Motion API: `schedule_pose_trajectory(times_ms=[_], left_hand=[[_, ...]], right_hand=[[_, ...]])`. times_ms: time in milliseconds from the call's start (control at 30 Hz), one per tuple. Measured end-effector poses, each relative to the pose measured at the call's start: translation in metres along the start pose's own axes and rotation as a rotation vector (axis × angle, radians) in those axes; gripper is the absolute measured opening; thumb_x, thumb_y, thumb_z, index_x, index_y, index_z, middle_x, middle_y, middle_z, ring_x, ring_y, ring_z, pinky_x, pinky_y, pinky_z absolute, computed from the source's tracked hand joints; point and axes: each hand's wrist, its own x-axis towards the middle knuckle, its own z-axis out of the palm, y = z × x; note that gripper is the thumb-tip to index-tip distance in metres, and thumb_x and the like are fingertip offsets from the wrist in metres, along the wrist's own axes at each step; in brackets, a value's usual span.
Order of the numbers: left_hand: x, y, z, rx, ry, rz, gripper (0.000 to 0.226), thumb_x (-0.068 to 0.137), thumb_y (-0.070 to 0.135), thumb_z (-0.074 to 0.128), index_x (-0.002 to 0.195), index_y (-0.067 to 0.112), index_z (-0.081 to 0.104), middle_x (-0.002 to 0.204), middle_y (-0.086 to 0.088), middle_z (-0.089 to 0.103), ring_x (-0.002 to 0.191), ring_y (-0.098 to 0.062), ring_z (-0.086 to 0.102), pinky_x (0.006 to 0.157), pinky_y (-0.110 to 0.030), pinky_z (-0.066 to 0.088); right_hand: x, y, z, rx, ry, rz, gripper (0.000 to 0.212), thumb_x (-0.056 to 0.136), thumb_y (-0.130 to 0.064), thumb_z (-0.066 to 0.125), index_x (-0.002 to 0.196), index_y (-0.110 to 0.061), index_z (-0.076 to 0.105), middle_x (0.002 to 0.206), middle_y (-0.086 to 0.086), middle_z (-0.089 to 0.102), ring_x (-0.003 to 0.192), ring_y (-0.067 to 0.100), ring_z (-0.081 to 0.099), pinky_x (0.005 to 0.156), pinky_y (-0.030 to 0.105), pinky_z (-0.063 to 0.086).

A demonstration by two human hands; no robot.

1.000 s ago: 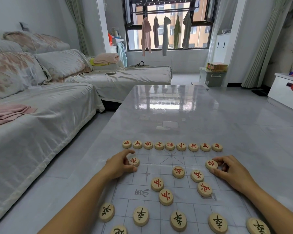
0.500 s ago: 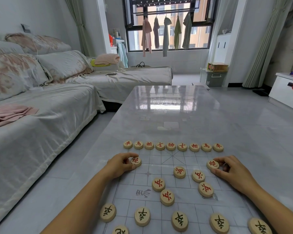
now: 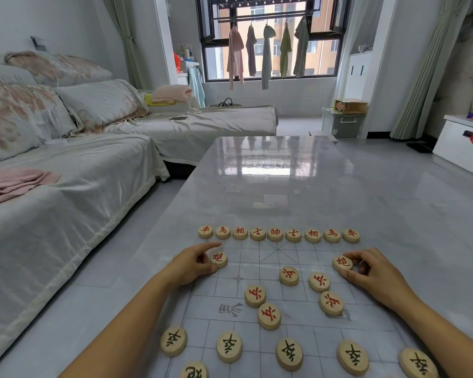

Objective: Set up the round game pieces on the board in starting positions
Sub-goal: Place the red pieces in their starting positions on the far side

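Left hand: thumb and forefinger curl round the left red cannon piece, which lies flat on the board, short of the far rank. Right red cannon piece: flat at the mirrored spot on the other side. The right hand pinches its rim between thumb and curled fingers. Step in hand, as judged: seating both cannons on their crossings. To do it well, slide each disc until it centres on the line crossing below the second piece in from its edge, then release without dragging. Sofa: left of the table, well apart, no hindrance. Far rank of nine red pieces: set in line along the board's far edge. The left forefinger lies near it and could nudge it. Five red soldier pieces: loose mid-board, off their points. Those on the right sit just beside the right hand and are likely to be knocked. Black soldier row: five discs, spaced apart, nearest the camera.
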Motion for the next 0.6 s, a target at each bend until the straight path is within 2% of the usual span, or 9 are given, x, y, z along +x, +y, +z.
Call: schedule_pose_trajectory(times_ms=[100,200,267,333,400,467,533,600], left_hand=[[-0.005,-0.001,-0.005,-0.114,0.005,-0.009,0.058,0.081,0.015,0.068,0.13,0.032,0.042,0.085,0.001,0.053,0.077,-0.01,0.05,0.072,-0.016,0.042],[-0.012,0.001,-0.004,-0.15,0.104,0.016,0.037,0.081,0.015,0.068,0.113,0.025,0.053,0.084,0.001,0.057,0.077,-0.012,0.053,0.07,-0.015,0.045],[-0.019,0.008,0.001,-0.134,0.173,0.061,0.025,0.081,0.016,0.069,0.099,0.027,0.056,0.083,0.003,0.057,0.074,-0.01,0.052,0.066,-0.013,0.045],[-0.026,0.017,0.008,-0.037,0.132,0.139,0.023,0.08,0.017,0.069,0.093,0.032,0.057,0.084,0.008,0.055,0.074,-0.004,0.05,0.064,-0.009,0.044],[-0.032,0.029,0.019,0.108,-0.001,0.222,0.029,0.079,0.022,0.07,0.099,0.037,0.057,0.09,0.014,0.05,0.08,-0.001,0.049,0.068,-0.007,0.042],[-0.035,0.038,0.032,0.207,-0.121,0.269,0.043,0.079,0.027,0.07,0.115,0.041,0.053,0.096,0.018,0.043,0.089,-0.002,0.047,0.078,-0.012,0.04],[-0.034,0.045,0.044,0.27,-0.184,0.292,0.05,0.081,0.028,0.068,0.125,0.041,0.048,0.103,0.015,0.04,0.096,-0.005,0.045,0.085,-0.017,0.039],[-0.035,0.047,0.049,0.3,-0.194,0.31,0.047,0.083,0.027,0.066,0.125,0.039,0.049,0.109,0.011,0.039,0.098,-0.007,0.044,0.087,-0.02,0.038]], right_hand=[[0.0,-0.001,0.0,-0.002,0.002,-0.002,0.037,0.076,-0.027,0.073,0.11,-0.018,0.06,0.093,-0.006,0.05,0.075,0.007,0.05,0.059,0.016,0.035],[-0.001,-0.001,0.0,0.001,0.008,-0.009,0.037,0.076,-0.026,0.073,0.11,-0.018,0.061,0.093,-0.006,0.051,0.075,0.007,0.051,0.06,0.016,0.037],[-0.001,-0.001,-0.001,0.004,0.011,-0.013,0.038,0.076,-0.025,0.073,0.11,-0.017,0.061,0.092,-0.006,0.05,0.075,0.008,0.051,0.06,0.016,0.037],[-0.001,-0.002,-0.001,0.01,0.014,-0.009,0.04,0.075,-0.025,0.074,0.111,-0.016,0.061,0.092,-0.005,0.05,0.076,0.009,0.051,0.061,0.017,0.038],[-0.001,-0.003,-0.001,0.031,0.012,0.001,0.044,0.075,-0.025,0.075,0.114,-0.016,0.059,0.094,-0.003,0.052,0.076,0.01,0.052,0.062,0.019,0.039],[-0.001,-0.004,-0.002,0.068,0.018,0.014,0.045,0.075,-0.026,0.074,0.115,-0.015,0.058,0.096,0.0,0.053,0.077,0.012,0.052,0.064,0.021,0.041],[-0.002,-0.005,-0.004,0.098,0.023,0.027,0.044,0.077,-0.028,0.072,0.115,-0.015,0.057,0.097,0.002,0.054,0.078,0.012,0.052,0.065,0.022,0.041],[-0.003,-0.007,-0.005,0.118,0.022,0.042,0.042,0.078,-0.029,0.07,0.115,-0.014,0.057,0.097,0.002,0.055,0.08,0.013,0.052,0.067,0.024,0.042]])
